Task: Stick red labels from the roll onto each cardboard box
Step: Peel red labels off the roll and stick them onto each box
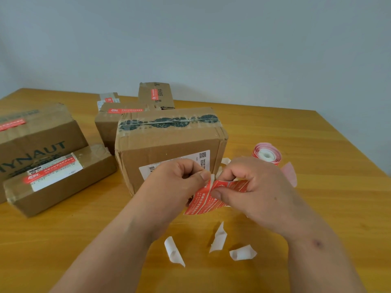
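My left hand [179,178] and my right hand [254,187] both pinch a red label [203,199] just in front of the nearest cardboard box [169,140], which has green printed tape on top and no red label showing. The left fingers grip a white edge at the label's top corner. The red label roll [267,154] lies on the table to the right of that box. Several other boxes carry red labels: a long flat box [59,178], a large printed box [36,132], a middle box [112,117] and a far box [156,95].
Three curled white backing scraps [219,237] lie on the wooden table [317,208] near my wrists. A pink strip [289,173] trails from the roll. A small box [109,100] stands at the back. A pale wall runs behind the table.
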The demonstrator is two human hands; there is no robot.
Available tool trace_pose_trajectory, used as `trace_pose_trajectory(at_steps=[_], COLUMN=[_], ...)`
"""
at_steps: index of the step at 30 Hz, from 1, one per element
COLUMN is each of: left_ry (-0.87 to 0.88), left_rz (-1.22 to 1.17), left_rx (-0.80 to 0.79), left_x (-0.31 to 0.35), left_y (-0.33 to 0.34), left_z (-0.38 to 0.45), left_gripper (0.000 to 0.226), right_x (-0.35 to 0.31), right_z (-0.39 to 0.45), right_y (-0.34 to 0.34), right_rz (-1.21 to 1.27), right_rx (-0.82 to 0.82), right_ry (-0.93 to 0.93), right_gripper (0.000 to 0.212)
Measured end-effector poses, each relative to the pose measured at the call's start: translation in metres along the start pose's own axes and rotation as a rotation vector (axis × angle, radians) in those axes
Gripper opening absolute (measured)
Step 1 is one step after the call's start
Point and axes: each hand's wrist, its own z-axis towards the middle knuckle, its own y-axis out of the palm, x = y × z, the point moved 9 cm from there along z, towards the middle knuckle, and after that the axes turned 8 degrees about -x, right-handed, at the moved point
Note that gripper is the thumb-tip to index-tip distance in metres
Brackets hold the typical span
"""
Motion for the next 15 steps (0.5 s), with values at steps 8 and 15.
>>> trace_pose_trajectory(at_steps=[8,15], left_ry=[0.044,0.034], left_rz=[-0.037,-0.031], left_rx=[-0.037,-0.007], left_x=[0.006,0.002], left_y=[0.001,-0.001], left_z=[-0.006,-0.005], left_gripper=[0.035,0.033], right_x=[0.007,0.018], right_z=[-0.002,-0.001], right_y=[0.001,0.009], right_rz=[0.053,0.126], right_rx=[-0.001,-0.101], right_ry=[0.061,0.193], right_gripper=[0.018,0.034])
